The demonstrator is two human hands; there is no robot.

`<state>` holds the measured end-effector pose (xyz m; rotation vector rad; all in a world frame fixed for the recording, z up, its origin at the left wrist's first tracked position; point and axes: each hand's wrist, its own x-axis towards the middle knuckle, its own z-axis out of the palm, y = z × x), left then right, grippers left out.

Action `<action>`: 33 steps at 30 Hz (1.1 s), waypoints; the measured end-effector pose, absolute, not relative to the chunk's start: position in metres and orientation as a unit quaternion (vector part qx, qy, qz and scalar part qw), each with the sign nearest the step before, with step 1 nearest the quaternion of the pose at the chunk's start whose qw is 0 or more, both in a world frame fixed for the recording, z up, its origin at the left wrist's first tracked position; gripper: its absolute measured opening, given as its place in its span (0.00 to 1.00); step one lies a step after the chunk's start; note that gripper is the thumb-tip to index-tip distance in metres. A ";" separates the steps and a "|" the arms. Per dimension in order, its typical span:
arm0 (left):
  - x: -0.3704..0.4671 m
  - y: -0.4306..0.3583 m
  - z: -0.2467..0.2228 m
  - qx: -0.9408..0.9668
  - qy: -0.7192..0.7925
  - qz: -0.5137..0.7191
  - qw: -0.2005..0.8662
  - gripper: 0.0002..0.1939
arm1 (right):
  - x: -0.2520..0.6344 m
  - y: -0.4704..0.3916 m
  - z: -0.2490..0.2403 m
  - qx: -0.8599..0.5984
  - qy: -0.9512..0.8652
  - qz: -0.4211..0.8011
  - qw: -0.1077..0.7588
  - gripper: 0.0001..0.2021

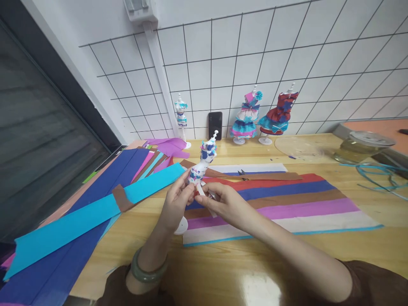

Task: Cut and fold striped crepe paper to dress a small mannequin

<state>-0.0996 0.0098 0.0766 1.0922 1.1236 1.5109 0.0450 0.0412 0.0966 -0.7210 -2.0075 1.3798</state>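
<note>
A small white mannequin (pixel 208 152) with blue, pink and teal scraps on its body is tilted above the middle of the table. My left hand (pixel 179 196) is closed round its lower part, and its round white base (pixel 181 226) shows below that hand. To the right, my right hand (pixel 223 202) pinches a white strip (pixel 200 190) against the lower mannequin. A bit of red shows between the hands. Colored strips (pixel 287 199) in red, blue, brown, purple, white and teal lie under and beside my right hand.
Three more mannequins (pixel 181 114) (pixel 247 117) (pixel 280 112) and a phone (pixel 215 125) stand by the tiled wall. Long blue and teal strips (pixel 70 225) cover the left side. Scissors (pixel 242 174) lie behind the hands. A clear container (pixel 360 146) and teal cord (pixel 372 174) are at right.
</note>
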 end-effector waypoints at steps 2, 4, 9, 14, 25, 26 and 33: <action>-0.101 0.009 0.078 0.443 0.444 0.615 0.478 0.22 | 0.045 0.042 0.096 -0.269 -0.750 0.530 0.291 0.13; -0.104 0.009 0.081 0.436 0.431 0.615 0.497 0.20 | 0.046 0.043 0.096 -0.279 -0.735 0.547 0.287 0.14; -0.111 0.009 0.086 0.416 0.424 0.603 0.532 0.06 | 0.050 0.044 0.100 -0.280 -0.744 0.549 0.259 0.16; -0.112 0.009 0.088 0.409 0.419 0.608 0.537 0.05 | 0.052 0.042 0.106 -0.257 -0.760 0.539 0.257 0.15; -0.111 0.011 0.087 0.474 0.458 0.620 0.427 0.18 | 0.047 0.035 0.099 -0.278 -0.809 0.458 0.243 0.15; -0.112 0.010 0.087 0.473 0.459 0.619 0.427 0.18 | 0.047 0.035 0.098 -0.276 -0.815 0.451 0.237 0.15; -0.112 0.008 0.084 0.483 0.469 0.589 0.447 0.33 | 0.048 0.036 0.099 -0.271 -0.816 0.474 0.189 0.16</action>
